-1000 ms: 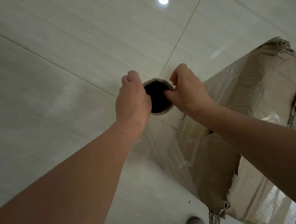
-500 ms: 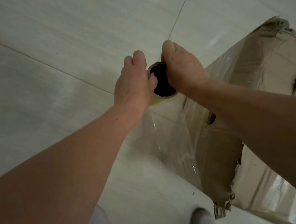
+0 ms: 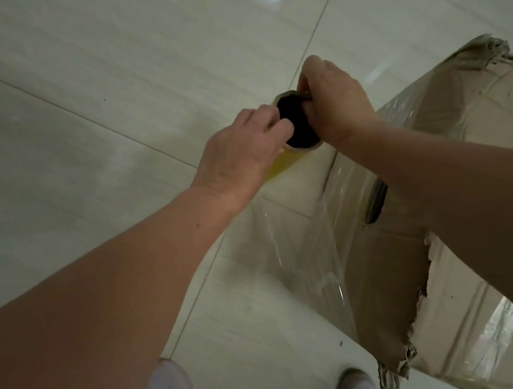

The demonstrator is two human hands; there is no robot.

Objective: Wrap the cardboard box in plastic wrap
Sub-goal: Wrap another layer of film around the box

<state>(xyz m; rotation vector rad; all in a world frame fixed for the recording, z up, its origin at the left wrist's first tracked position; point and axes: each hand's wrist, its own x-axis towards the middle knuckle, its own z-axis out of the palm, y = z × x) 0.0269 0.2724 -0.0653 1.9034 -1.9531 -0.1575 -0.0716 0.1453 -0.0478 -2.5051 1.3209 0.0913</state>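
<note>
Left hand (image 3: 240,160) is sliding down roll (image 3: 300,129), gripping it; right hand (image 3: 336,105) is clutching its rim; film (image 3: 307,253) is stretching to box (image 3: 474,101).

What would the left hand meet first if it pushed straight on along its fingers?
It has no free travel: the left hand grips the plastic wrap roll. Straight beyond the roll's open core sits the right hand, pinching the far rim, though depth is hard to judge.
</note>
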